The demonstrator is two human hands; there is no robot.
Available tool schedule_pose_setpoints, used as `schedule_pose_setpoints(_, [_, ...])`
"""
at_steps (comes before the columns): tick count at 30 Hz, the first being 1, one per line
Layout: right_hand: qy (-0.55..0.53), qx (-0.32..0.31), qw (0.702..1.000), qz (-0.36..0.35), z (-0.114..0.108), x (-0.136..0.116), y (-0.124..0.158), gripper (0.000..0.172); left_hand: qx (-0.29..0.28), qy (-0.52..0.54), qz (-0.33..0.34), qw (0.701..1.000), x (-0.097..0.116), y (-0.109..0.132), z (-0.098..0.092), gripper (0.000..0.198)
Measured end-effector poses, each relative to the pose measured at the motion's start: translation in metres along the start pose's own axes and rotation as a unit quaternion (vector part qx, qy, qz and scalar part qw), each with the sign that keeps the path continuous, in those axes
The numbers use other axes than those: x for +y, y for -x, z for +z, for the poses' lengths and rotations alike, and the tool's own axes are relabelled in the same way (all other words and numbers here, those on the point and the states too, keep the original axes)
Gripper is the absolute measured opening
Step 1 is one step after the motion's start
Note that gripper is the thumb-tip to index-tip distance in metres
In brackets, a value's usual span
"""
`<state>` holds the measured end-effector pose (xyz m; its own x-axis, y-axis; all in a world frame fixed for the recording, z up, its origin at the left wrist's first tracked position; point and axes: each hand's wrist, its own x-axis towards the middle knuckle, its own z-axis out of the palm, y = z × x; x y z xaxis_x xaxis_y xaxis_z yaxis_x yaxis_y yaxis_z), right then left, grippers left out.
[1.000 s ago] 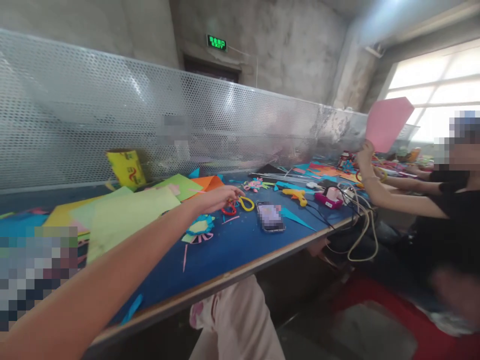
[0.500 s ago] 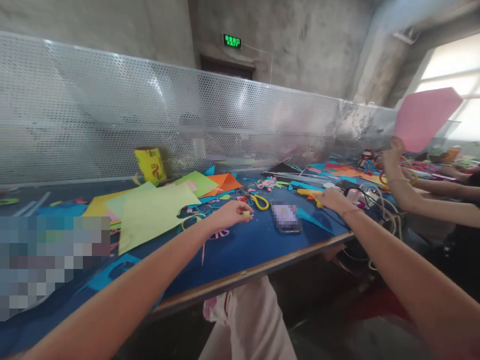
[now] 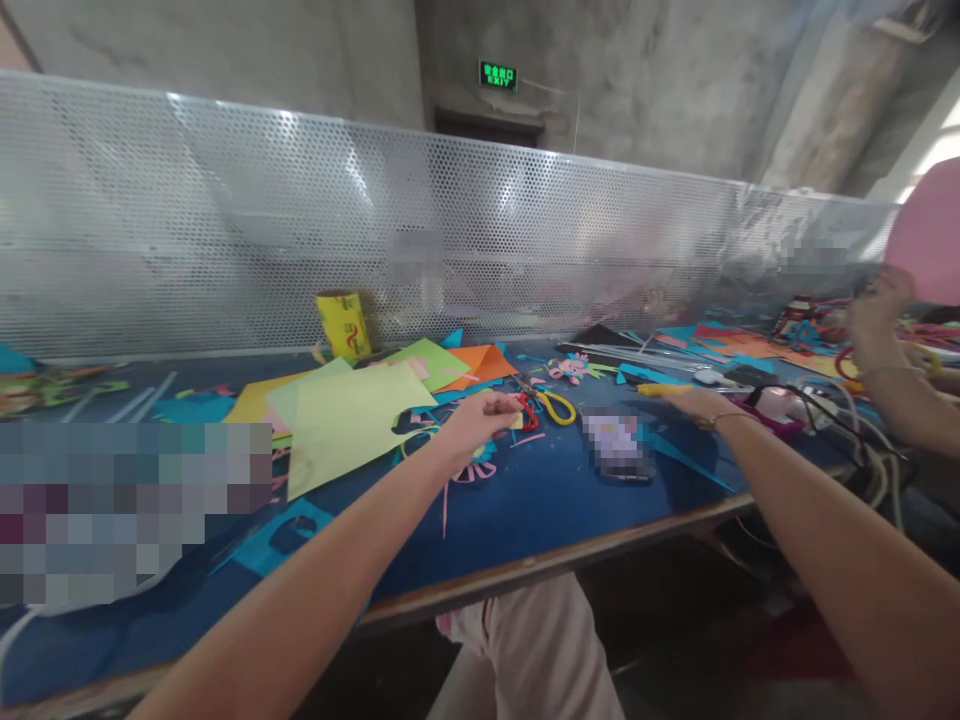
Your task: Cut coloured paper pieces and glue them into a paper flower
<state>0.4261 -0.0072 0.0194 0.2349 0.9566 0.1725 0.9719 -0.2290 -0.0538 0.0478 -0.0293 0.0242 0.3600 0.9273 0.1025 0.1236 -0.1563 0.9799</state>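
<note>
My left hand [image 3: 480, 425] is closed in a pinch on a small pale yellow paper piece [image 3: 517, 421] above the blue table. Close beside its fingertips are yellow-handled scissors [image 3: 559, 409] and a red handle [image 3: 529, 410]. Below that hand lies a cut pink paper shape [image 3: 478, 471] with strips. Further right, my right hand [image 3: 694, 403] is closed around a yellow glue gun [image 3: 654, 389], whose handle is mostly hidden by the fingers. A phone [image 3: 619, 445] rests on the table between my hands.
Pale yellow paper [image 3: 345, 415], orange paper [image 3: 480, 362] and scraps cover the left side. A yellow roll [image 3: 345, 325] stands against the perforated metal screen [image 3: 262, 220]. Cables [image 3: 874, 450] gather at right, near another person's hand [image 3: 885, 300] holding pink paper [image 3: 930, 235]. The table's front edge [image 3: 525, 570] is close.
The view has turned slightly left, so the scene sits further right. My left hand has come closer to the scissors, keeping the yellow piece. My right hand stays at the glue gun.
</note>
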Motion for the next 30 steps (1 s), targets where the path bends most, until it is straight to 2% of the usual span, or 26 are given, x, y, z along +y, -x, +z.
schedule_pose_setpoints(2, [0.017,-0.011,1.000,0.019,-0.012,-0.002,0.005,0.027,0.006,0.040,-0.011,0.999,-0.001,0.000,0.001,0.009])
schedule_pose_setpoints(3, [0.020,-0.008,1.000,0.007,-0.017,-0.004,0.009,0.026,0.010,0.055,-0.011,0.998,-0.002,0.001,0.001,0.009])
schedule_pose_setpoints(5, [0.006,0.029,0.999,-0.020,-0.028,-0.010,0.021,0.023,0.018,0.069,-0.004,0.997,-0.003,0.002,0.003,0.010])
schedule_pose_setpoints(8, [-0.023,0.104,0.994,-0.016,-0.037,-0.026,0.049,0.037,0.026,0.054,0.002,0.998,-0.005,0.002,0.007,0.016])
schedule_pose_setpoints(11, [-0.034,0.147,0.986,-0.067,-0.038,-0.051,0.085,0.044,0.020,0.018,-0.002,1.000,-0.009,0.000,0.011,0.024])
schedule_pose_setpoints(16, [-0.011,0.169,0.972,-0.162,-0.027,-0.097,0.128,0.034,-0.023,0.020,-0.030,0.999,-0.012,0.002,0.018,0.026])
schedule_pose_setpoints(19, [0.011,0.161,0.967,-0.196,-0.019,-0.112,0.134,0.029,-0.047,-0.017,-0.051,0.997,-0.013,0.006,0.020,0.028])
schedule_pose_setpoints(24, [0.034,0.150,0.966,-0.206,-0.006,-0.120,0.133,0.026,-0.072,-0.090,-0.051,0.992,-0.017,0.005,0.020,0.032])
schedule_pose_setpoints(30, [0.036,0.153,0.962,-0.224,0.005,-0.122,0.133,0.024,-0.071,-0.080,-0.060,0.992,-0.015,0.007,0.024,0.030])
